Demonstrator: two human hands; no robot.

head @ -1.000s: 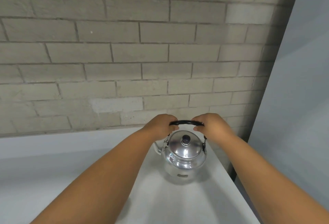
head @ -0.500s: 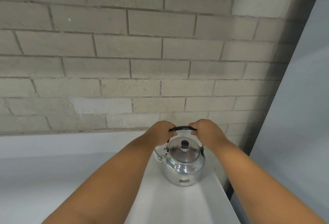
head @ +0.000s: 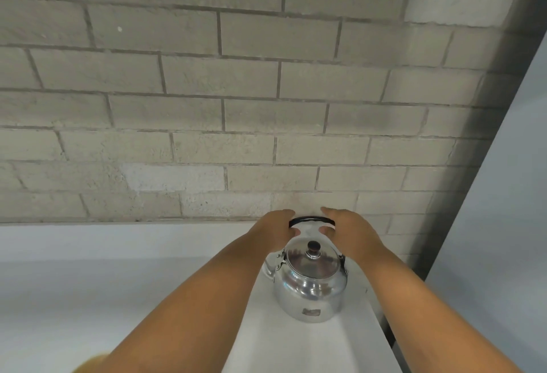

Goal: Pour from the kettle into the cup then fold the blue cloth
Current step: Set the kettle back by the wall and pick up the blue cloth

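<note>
A shiny metal kettle with a black-knobbed lid stands on the white counter close to the brick wall. Its black bail handle is upright. My left hand is closed around the handle's left end. My right hand is at the right end, with thumb and fingers spread apart above and below the bar. The kettle's spout points left and is mostly hidden behind my left forearm. No cup or blue cloth is in view.
A grey brick wall rises right behind the kettle. A pale grey panel stands at the right, across a dark gap past the counter's right edge. A yellowish blurred object shows at the bottom left.
The view has tilted up and shifted, so the kettle sits lower and further right. My right hand's fingers have loosened from the handle. My left hand keeps its grip.
</note>
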